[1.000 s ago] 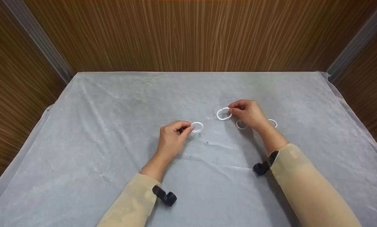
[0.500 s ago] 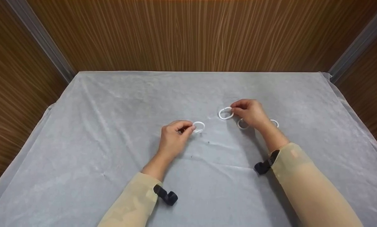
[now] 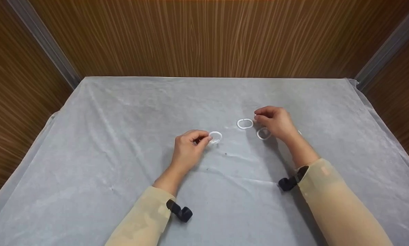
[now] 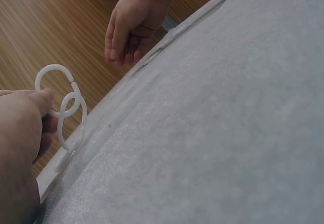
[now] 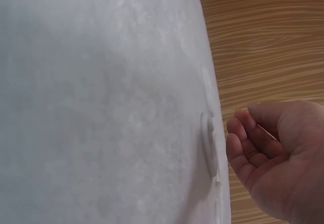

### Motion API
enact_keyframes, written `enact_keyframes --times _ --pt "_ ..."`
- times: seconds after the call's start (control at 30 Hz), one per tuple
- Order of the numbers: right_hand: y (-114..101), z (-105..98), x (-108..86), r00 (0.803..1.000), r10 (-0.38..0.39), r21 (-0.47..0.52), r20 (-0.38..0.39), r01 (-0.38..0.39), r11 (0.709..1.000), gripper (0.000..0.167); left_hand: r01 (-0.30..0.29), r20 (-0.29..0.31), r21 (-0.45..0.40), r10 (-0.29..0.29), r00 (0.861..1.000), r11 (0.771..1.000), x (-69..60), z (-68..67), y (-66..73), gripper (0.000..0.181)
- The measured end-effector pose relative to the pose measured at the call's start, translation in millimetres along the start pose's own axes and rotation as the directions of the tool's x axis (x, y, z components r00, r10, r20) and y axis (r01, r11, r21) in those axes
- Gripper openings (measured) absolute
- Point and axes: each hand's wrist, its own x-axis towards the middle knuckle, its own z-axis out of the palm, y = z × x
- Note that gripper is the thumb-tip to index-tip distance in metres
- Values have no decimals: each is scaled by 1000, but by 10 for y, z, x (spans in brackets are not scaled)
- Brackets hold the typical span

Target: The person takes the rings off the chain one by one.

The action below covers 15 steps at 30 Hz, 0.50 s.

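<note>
My left hand [image 3: 187,148] pinches a white plastic C-shaped ring [image 3: 215,132] between thumb and fingertips, just above the cloth. In the left wrist view a second white ring [image 4: 83,116] hangs linked through the pinched ring [image 4: 49,67]. A separate white ring [image 3: 245,128] lies flat on the cloth, just left of my right fingertips. My right hand [image 3: 276,121] hovers beside it, apart from it; its fingers are loosely curled and hold nothing in the right wrist view. Below that hand lies another white ring [image 3: 258,134], partly covered by it.
One more white ring [image 3: 300,132] shows mostly hidden behind the right wrist. Grey cloth [image 3: 88,164] with creases covers the table. Wood-grain panels [image 3: 208,37] stand at the back and sides. Black wrist cameras [image 3: 180,211] sit on both sleeves.
My right hand has let go of the ring it pinched, which now lies flat on the cloth. That hand has moved slightly right. The left hand keeps its hold, nearly still.
</note>
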Motion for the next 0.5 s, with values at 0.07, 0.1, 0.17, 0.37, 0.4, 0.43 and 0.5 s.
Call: enact_keyframes --times 0.07,0.1,0.17,0.37,0.4,0.43,0.5 --pt "-31 3 -29 1000 0 38 6 -1 999 26 2 1 3 -2 1000 1000 1 -4 0 7" --pt "-48 11 -45 1000 -1 59 7 1 998 27 1 0 5 -1 1000 1000 2 -7 -1 7" --pt "-89 38 -86 1000 -10 103 10 8 995 27 2 1 6 -2 1000 1000 5 -12 -3 7" --pt "-222 191 -245 997 -76 210 13 71 975 27 9 3 17 -10 1000 1000 12 -42 -5 8" --pt "-243 222 -273 996 -90 224 15 84 971 27 9 5 19 -9 1000 1000 14 -48 -5 8" --pt "-263 255 -300 994 -105 239 17 98 966 26 8 4 22 -8 1000 1000 14 -54 -5 8" --pt "-307 317 -352 991 -130 268 23 120 956 25 1 4 20 -1 1000 1000 15 -64 -7 8"
